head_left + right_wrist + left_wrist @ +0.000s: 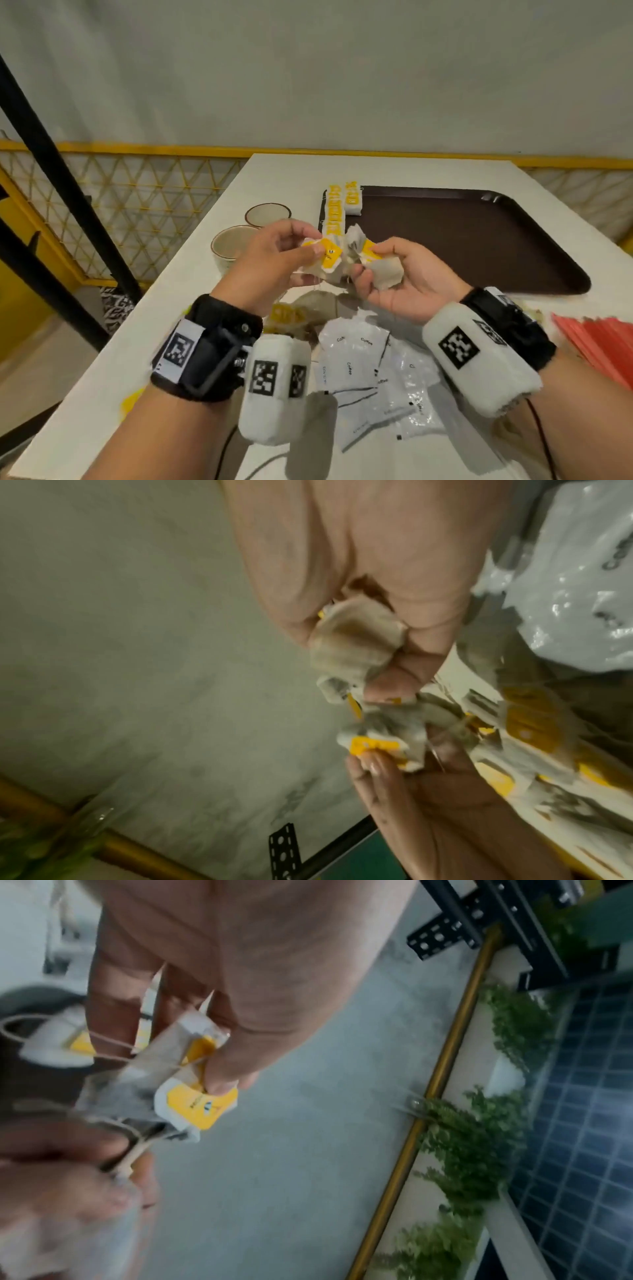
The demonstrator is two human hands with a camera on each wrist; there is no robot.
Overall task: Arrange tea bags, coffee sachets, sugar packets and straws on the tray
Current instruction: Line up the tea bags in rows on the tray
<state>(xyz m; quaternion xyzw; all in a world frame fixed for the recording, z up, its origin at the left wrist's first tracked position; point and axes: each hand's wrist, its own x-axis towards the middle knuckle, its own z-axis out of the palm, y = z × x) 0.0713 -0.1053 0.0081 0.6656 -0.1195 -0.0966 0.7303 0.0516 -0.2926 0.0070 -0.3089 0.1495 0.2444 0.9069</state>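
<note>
Both hands are raised above the table's middle with a tangle of tea bags between them. My left hand (274,255) pinches tea bags with yellow tags (327,257), thumb on a yellow tag (202,1107). My right hand (394,277) grips a crumpled tea bag (385,272), which also shows as a tea bag (352,642) against the palm. Strings link the bags. A row of yellow-tagged tea bags (335,214) lies along the left edge of the dark brown tray (479,240), with a short stack (352,198) beside it.
White coffee sachets (363,373) lie scattered on the white table (191,308) below my hands, with more tea bags (286,317) beside them. Red straws (596,346) lie at the right edge. Two ceramic cups (233,245) stand left of the tray.
</note>
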